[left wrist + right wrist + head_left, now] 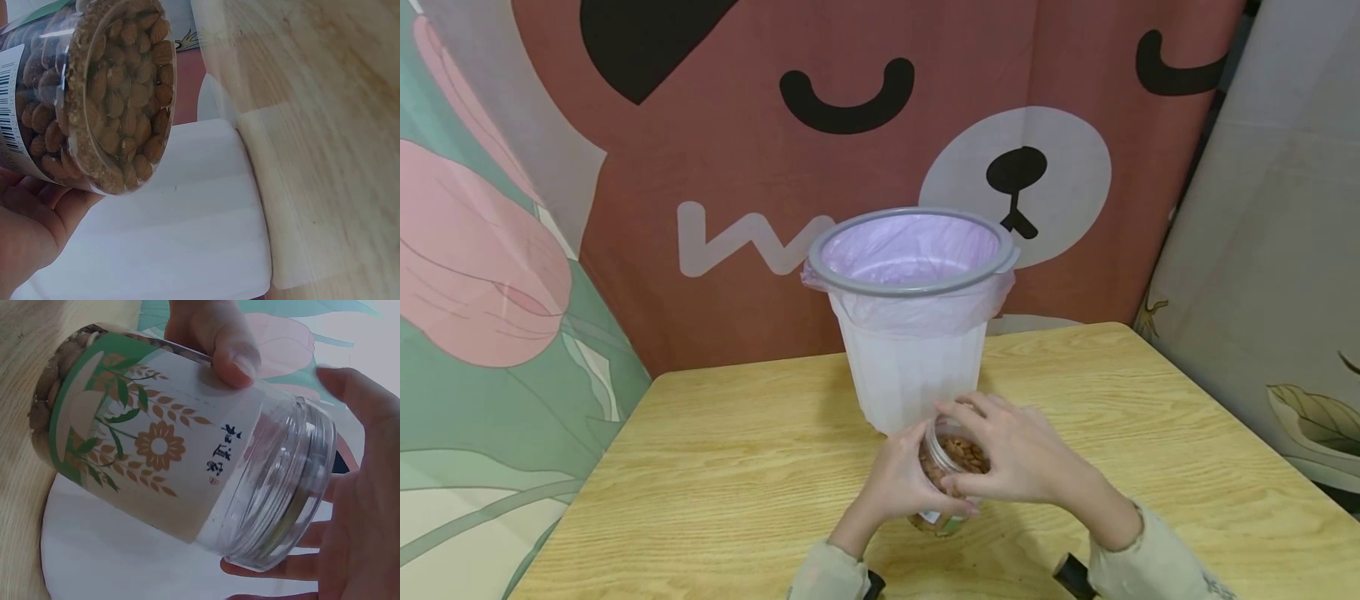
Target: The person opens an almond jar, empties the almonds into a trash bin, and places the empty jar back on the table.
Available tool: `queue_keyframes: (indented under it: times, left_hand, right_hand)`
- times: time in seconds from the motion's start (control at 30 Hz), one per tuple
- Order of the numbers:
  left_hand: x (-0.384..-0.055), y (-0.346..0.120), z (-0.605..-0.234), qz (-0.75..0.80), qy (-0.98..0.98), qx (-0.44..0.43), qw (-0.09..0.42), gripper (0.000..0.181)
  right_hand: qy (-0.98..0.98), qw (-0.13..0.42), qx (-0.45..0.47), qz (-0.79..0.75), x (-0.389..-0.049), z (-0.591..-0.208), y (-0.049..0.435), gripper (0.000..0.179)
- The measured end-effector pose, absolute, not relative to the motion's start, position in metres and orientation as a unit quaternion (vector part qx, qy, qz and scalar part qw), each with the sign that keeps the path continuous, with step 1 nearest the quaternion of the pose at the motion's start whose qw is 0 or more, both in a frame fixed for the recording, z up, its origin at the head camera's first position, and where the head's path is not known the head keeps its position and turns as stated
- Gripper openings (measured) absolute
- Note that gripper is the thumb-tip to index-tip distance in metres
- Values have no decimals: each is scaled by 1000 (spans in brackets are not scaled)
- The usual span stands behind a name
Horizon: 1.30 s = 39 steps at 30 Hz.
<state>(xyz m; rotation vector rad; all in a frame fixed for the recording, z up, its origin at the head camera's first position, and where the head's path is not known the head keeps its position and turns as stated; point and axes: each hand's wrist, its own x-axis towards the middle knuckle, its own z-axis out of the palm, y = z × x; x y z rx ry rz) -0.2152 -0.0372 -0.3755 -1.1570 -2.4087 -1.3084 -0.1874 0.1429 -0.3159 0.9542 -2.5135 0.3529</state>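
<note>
Clear jar (184, 456), almonds (125, 106) inside, green-and-white floral label (144, 419), raised off table (722, 458)

Curtained-off corner, room type unclear: wood-grain table (730, 458) beneath left hand (895, 479) and right hand (1026, 454), cartoon-bear curtain (737, 142) beyond them, tulip-print curtain (482, 258) leftward.

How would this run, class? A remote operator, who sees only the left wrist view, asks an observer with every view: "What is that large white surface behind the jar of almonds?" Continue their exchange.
Observer: The head view shows that it is a bin with a purple liner.
Operator: Where is the right hand?
Observer: It is at the top end of the jar, its fingers curved about it.
Operator: I see a barcode. What else is printed on the jar?
Observer: The right wrist view shows an orange-brown flower on the label.
</note>
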Motion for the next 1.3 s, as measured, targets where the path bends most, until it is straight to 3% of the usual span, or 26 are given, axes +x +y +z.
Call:
queue_keyframes:
  times: [0.23, 0.7, 1.3]
  left_hand:
    - [-216, -39, -372, -435, -807, -391, 82, 84]
    - [-216, -38, -375, -425, -817, -381, 79, 71]
    - [-215, -39, -375, -406, -824, -386, 87, 94]
  right_hand:
    - [-923, 208, 299, 121, -187, -314, 142, 79]
    - [-937, 196, 276, 89, -188, -314, 141, 75]
    - [-908, 180, 355, 134, -188, -316, 141, 70]
